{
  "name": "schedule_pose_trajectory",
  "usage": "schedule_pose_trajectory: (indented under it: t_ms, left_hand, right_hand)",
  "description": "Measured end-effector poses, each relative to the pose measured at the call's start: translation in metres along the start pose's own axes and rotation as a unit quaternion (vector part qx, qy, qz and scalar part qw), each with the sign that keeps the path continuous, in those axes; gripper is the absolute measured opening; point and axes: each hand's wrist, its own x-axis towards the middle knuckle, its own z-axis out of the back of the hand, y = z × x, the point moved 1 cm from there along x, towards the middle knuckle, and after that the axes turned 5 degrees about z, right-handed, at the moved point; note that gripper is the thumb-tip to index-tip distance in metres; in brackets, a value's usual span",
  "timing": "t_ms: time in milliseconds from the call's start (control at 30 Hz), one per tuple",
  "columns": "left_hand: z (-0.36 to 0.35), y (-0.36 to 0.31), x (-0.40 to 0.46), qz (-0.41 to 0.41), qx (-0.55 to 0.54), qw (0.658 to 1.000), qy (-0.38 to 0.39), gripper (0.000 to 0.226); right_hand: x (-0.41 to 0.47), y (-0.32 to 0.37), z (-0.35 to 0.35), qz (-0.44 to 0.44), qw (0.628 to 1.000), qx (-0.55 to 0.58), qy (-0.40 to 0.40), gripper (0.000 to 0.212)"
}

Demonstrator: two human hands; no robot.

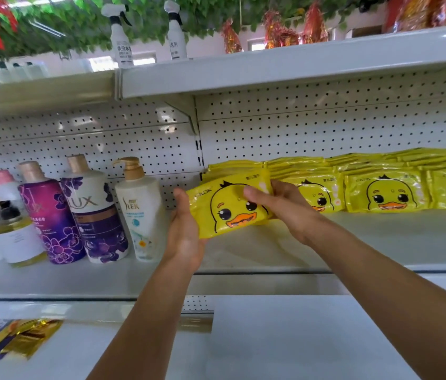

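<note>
- We have one yellow duck-print wipes pack up in front of the middle shelf, held between both hands and tilted, its left end lower.
- Our left hand grasps the pack's left end: palm beneath the lower edge, thumb up along the side by the printed brand letters.
- Our right hand pinches the upper right part, thumb lying across the front by the duck's forehead, fingers wrapped behind.
- The pack sits just in front of the leftmost stack in the row of matching duck packs; we cannot tell whether it touches that stack.
- That row runs rightward along the shelf, faces out, against the white pegboard back.
- Left of our hands, a cream Slek pump bottle stands upright, near the left hand.
- Further left come a white-and-purple Lux bottle, a purple floral bottle and a small black-pump bottle of yellowish liquid.
- Up top, two white spray bottles stand on the upper shelf.
- Down at lower left, gold foil packets lie on the bottom shelf.
</note>
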Motion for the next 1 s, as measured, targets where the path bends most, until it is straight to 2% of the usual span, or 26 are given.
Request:
schedule_pose_trajectory:
  t_ms: [100, 167, 233, 300, 367, 400, 433, 467, 533, 567, 633, 800, 933, 1000]
  left_hand:
    - [-0.008, 0.014, 0.001, 0.059, 0.024, 0.996, 0.068, 0.053]
    - [-0.011, 0.019, 0.002, 0.101, 0.058, 0.986, 0.117, 0.056]
    - [-0.017, 0.025, 0.003, 0.092, 0.118, 0.978, 0.143, 0.062]
    - [-0.024, 0.026, 0.005, -0.008, 0.165, 0.979, 0.122, 0.055]
    - [-0.028, 0.024, 0.009, -0.168, 0.202, 0.956, 0.132, 0.03]
    - [-0.028, 0.023, 0.014, -0.248, 0.262, 0.924, 0.13, 0.028]
    - [-0.028, 0.023, 0.022, -0.306, 0.362, 0.873, 0.119, 0.043]
    - [-0.027, 0.026, 0.031, -0.339, 0.474, 0.806, 0.102, 0.064]
    - [-0.028, 0.03, 0.041, -0.336, 0.641, 0.685, 0.083, 0.095]
    - [-0.03, 0.031, 0.043, -0.33, 0.686, 0.643, 0.082, 0.101]
    - [-0.033, 0.033, 0.048, -0.332, 0.725, 0.599, 0.076, 0.103]
    - [-0.031, 0.032, 0.059, -0.337, 0.76, 0.555, 0.044, 0.093]
    - [-0.031, 0.033, 0.061, -0.337, 0.755, 0.561, 0.041, 0.091]
    - [-0.032, 0.032, 0.062, -0.328, 0.756, 0.565, 0.047, 0.091]
  right_hand:
    - [-0.016, -0.004, 0.023, 0.006, 1.0, 0.004, 0.025, 0.038]
    - [-0.029, -0.01, 0.041, 0.02, 1.0, -0.013, 0.003, 0.033]
    - [-0.036, -0.015, 0.059, 0.021, 0.999, -0.03, -0.021, 0.028]
    - [-0.04, -0.02, 0.077, 0.003, 0.999, -0.049, -0.018, 0.023]
    - [-0.042, -0.025, 0.095, -0.008, 0.996, -0.079, -0.045, 0.024]
    - [-0.043, -0.026, 0.102, -0.008, 0.994, -0.086, -0.062, 0.026]
    - [-0.043, -0.028, 0.108, -0.004, 0.993, -0.091, -0.08, 0.026]
    - [-0.043, -0.03, 0.113, -0.002, 0.99, -0.1, -0.095, 0.026]
    - [-0.038, -0.037, 0.117, 0.006, 0.986, -0.125, -0.113, 0.031]
    - [-0.034, -0.04, 0.119, 0.01, 0.983, -0.136, -0.12, 0.035]
    - [-0.024, -0.044, 0.123, 0.019, 0.975, -0.166, -0.148, 0.039]
    - [-0.004, -0.045, 0.128, 0.032, 0.955, -0.221, -0.193, 0.051]
    - [0.007, -0.047, 0.128, -0.004, 0.941, -0.267, -0.207, 0.072]
    - [0.009, -0.048, 0.127, -0.004, 0.941, -0.262, -0.214, 0.075]
